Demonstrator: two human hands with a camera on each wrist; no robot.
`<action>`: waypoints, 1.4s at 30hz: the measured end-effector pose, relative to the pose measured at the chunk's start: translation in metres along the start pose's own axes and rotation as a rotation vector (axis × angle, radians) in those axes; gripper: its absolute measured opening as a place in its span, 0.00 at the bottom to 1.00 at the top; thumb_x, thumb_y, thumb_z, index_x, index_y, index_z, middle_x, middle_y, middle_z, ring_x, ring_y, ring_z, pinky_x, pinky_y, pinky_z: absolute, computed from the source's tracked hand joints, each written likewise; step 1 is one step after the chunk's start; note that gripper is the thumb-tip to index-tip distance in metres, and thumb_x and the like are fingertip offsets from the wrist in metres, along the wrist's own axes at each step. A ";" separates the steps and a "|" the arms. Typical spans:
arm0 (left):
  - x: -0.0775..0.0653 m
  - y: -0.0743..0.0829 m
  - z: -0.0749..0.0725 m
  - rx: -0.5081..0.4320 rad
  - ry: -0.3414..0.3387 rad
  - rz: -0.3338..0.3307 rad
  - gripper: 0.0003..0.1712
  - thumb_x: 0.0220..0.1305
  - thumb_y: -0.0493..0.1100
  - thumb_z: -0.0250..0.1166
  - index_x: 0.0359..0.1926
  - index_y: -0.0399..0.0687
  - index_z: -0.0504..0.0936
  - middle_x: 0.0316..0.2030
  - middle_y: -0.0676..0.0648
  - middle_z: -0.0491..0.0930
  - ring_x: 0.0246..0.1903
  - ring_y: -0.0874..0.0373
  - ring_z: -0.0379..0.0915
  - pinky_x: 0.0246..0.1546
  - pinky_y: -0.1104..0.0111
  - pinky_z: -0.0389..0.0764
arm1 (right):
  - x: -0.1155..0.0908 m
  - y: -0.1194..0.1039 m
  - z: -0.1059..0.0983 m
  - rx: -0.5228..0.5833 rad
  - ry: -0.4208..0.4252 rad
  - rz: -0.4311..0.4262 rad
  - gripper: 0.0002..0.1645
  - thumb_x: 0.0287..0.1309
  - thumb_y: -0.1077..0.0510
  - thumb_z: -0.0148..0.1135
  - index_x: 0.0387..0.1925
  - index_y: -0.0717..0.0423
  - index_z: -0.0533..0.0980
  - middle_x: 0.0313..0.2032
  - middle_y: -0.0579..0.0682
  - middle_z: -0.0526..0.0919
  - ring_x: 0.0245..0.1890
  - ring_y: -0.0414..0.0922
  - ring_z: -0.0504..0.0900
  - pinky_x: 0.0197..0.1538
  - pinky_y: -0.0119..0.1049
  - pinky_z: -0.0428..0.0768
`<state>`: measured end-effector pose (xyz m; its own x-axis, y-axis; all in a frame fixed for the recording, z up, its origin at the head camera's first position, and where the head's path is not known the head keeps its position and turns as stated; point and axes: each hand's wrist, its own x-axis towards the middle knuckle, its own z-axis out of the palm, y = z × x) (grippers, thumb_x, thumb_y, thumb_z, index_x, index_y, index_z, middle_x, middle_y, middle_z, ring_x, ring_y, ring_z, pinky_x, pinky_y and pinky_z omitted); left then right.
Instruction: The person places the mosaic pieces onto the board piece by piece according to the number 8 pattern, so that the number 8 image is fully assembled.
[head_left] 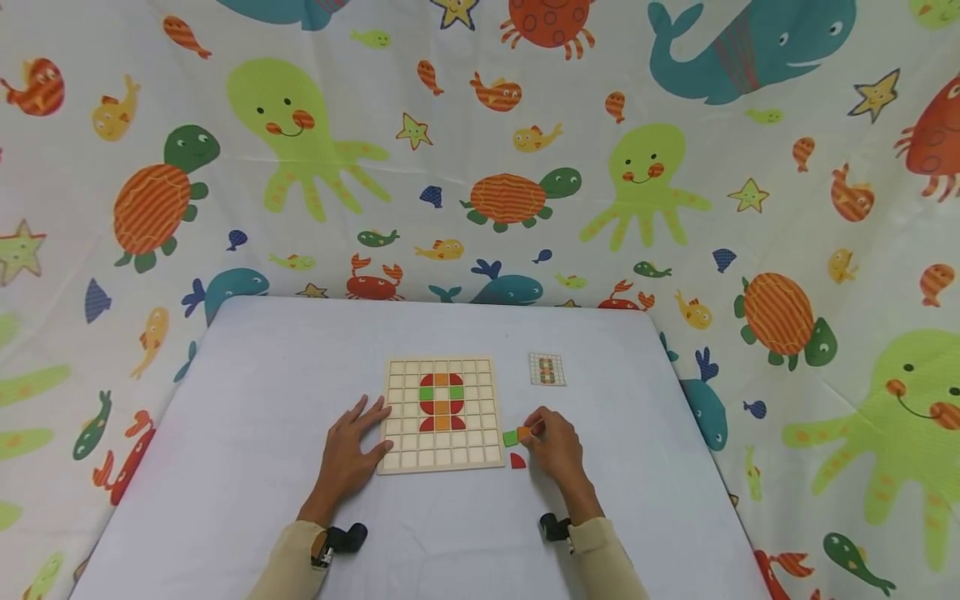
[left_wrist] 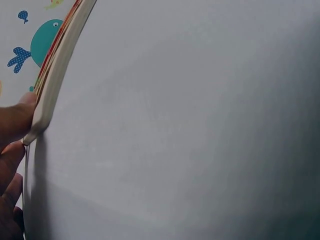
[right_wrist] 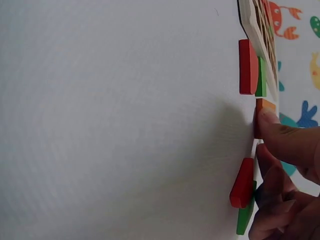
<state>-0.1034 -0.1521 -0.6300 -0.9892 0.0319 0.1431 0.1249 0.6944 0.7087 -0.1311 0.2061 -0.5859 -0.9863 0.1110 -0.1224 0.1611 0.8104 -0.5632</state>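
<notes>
A wooden grid board (head_left: 405, 458) lies on the table, with red, orange, green and white tiles set in some of its squares. My left hand (head_left: 348, 450) rests at the board's left edge, fingers spread and touching the rim; the thumb (left_wrist: 20, 117) shows against that edge in the left wrist view. Just right of the board, my right hand (head_left: 558, 446) pinches an orange tile (head_left: 523, 433), its thumb on the tile's near side. A green tile (head_left: 511, 438) lies between the orange tile and the board. Closer to me is a red quarter-round tile (head_left: 518, 461).
Beyond the right hand lies a small card (head_left: 547, 369) printed with a coloured grid pattern. In the right wrist view, another red piece (right_wrist: 242, 185) and a green piece (right_wrist: 245, 215) lie beneath the right hand. A sea-animal curtain (head_left: 450, 208) hangs behind the white-covered table (head_left: 262, 383).
</notes>
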 end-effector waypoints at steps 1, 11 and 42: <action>0.000 0.000 0.000 0.003 -0.003 -0.001 0.35 0.64 0.41 0.75 0.71 0.45 0.79 0.76 0.42 0.72 0.81 0.35 0.55 0.79 0.35 0.53 | 0.000 0.000 0.000 0.006 -0.002 0.006 0.16 0.56 0.61 0.80 0.41 0.46 0.80 0.34 0.45 0.81 0.35 0.44 0.77 0.36 0.37 0.71; 0.001 -0.001 0.000 -0.010 -0.003 0.003 0.34 0.63 0.40 0.75 0.71 0.45 0.79 0.76 0.42 0.72 0.81 0.35 0.55 0.79 0.34 0.53 | 0.001 0.004 0.003 0.052 0.009 -0.005 0.18 0.58 0.61 0.79 0.41 0.45 0.76 0.32 0.45 0.80 0.34 0.44 0.76 0.35 0.37 0.69; 0.001 -0.006 0.002 -0.017 0.026 0.041 0.34 0.62 0.39 0.76 0.70 0.45 0.80 0.75 0.41 0.73 0.80 0.34 0.57 0.77 0.32 0.55 | 0.000 -0.001 0.004 0.042 0.039 -0.045 0.11 0.59 0.61 0.77 0.40 0.43 0.85 0.35 0.47 0.84 0.34 0.44 0.77 0.32 0.35 0.70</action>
<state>-0.1055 -0.1548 -0.6353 -0.9808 0.0414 0.1904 0.1672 0.6802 0.7137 -0.1307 0.2028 -0.5889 -0.9930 0.0986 -0.0646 0.1176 0.7903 -0.6014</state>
